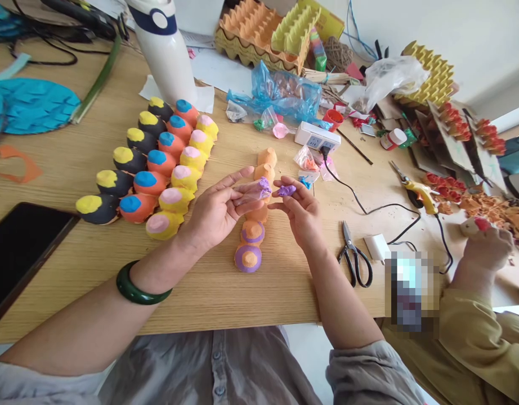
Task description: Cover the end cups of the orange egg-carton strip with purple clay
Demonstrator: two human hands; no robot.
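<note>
My left hand (219,205), with a dark green bangle on its wrist, is closed on a small clear plastic bag (253,192) that has purple clay in its mouth. Between the fingertips of my right hand (300,211) is a pinched lump of purple clay (286,190), a little apart from the bag. Below both hands lies a strip of orange egg-carton cups (267,157), partly hidden by them. The nearest cups of that strip have purple rings (248,259) around orange tips.
Left of my hands stand rows of painted egg-carton cups (158,163) in black, orange and yellow. Scissors (351,256), a power strip (317,136) and a corded yellow glue gun (420,191) lie to the right. A white bottle (164,56) stands behind. A co-worker's hand (490,247) is at far right.
</note>
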